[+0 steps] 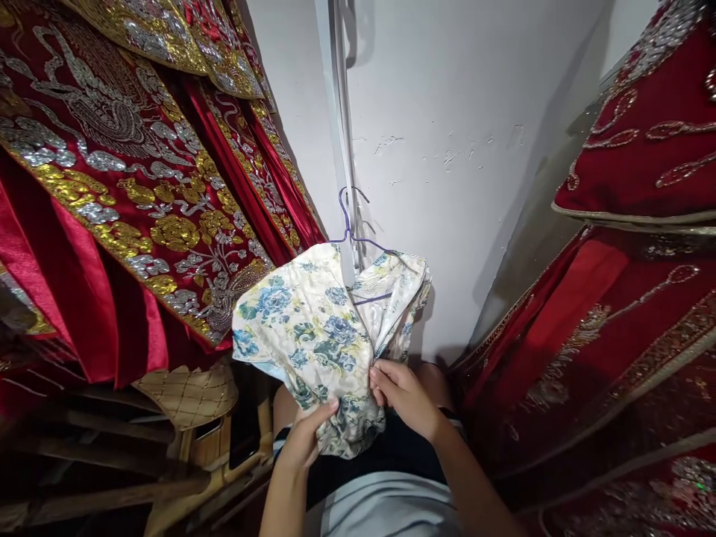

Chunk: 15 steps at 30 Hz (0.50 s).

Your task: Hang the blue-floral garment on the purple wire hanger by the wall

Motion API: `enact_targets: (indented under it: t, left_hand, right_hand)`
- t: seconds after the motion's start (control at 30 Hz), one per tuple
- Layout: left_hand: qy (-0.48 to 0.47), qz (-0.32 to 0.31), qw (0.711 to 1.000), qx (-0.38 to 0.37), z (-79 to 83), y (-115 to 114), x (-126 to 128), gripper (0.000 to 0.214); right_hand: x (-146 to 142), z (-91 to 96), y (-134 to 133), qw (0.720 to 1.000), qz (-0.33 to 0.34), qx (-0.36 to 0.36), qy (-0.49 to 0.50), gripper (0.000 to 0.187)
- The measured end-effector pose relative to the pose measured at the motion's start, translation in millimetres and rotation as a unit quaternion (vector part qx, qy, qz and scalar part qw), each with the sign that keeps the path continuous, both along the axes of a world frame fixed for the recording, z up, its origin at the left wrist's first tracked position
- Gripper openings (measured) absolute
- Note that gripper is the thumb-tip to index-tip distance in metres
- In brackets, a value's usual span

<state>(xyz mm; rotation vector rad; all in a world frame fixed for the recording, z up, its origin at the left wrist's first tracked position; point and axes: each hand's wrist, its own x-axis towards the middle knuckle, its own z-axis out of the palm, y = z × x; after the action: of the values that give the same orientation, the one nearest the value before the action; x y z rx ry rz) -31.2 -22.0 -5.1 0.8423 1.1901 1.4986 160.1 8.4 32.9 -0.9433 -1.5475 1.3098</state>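
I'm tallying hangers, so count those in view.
1: the purple hanger inside the floral shirt, its hook sticking out on top. More may be hidden in the red garments.

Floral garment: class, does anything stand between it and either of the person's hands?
Nothing visible does: both hands touch the floral garment. The left hand has its thumb on the lower part; the right hand pinches the front edge. The purple hanger is up at the shoulders, and red garments hang off to either side.

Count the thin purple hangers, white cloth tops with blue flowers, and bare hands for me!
Thin purple hanger: 1
White cloth top with blue flowers: 1
Bare hands, left hand and right hand: 2
Total: 4
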Motion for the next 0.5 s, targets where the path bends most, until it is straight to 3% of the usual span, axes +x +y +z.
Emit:
enact_targets:
  t: [0.1,0.17,0.27,0.3,0.37,0.43,0.5]
  left_hand:
    - [-0.018,0.004,0.999,-0.032,-1.2,18.5,0.1,0.064]
    - [0.032,0.091,0.995,0.012,-6.7,27.9,2.8,0.060]
    - [0.169,0.252,0.941,0.149,-17.8,31.7,15.7,0.060]
    - [0.221,0.268,0.917,0.195,-20.3,30.6,22.2,0.056]
    - [0.295,0.204,0.900,0.249,-22.4,27.7,36.3,0.045]
    - [0.304,0.077,0.916,0.249,-21.0,26.8,48.7,0.032]
    - [0.279,-0.008,0.933,0.227,-18.8,29.3,56.6,0.015]
  right_hand:
    - [3.1,-1.3,0.3,0.999,-0.035,-0.001,0.006,0.045]
    - [4.3,-3.4,1.2,0.998,-0.056,-0.008,0.011,0.045]
    - [3.4,-5.2,2.1,0.996,-0.075,-0.023,0.029,0.041]
    - [2.6,-5.1,2.0,0.996,-0.077,-0.027,0.031,0.040]
    - [0.8,-3.6,1.0,0.997,-0.067,-0.029,0.026,0.036]
    - [-1.1,-1.1,-0.5,0.999,-0.043,-0.029,0.016,0.028]
    - [-2.9,2.2,-1.2,0.999,-0.009,-0.035,0.012,0.021]
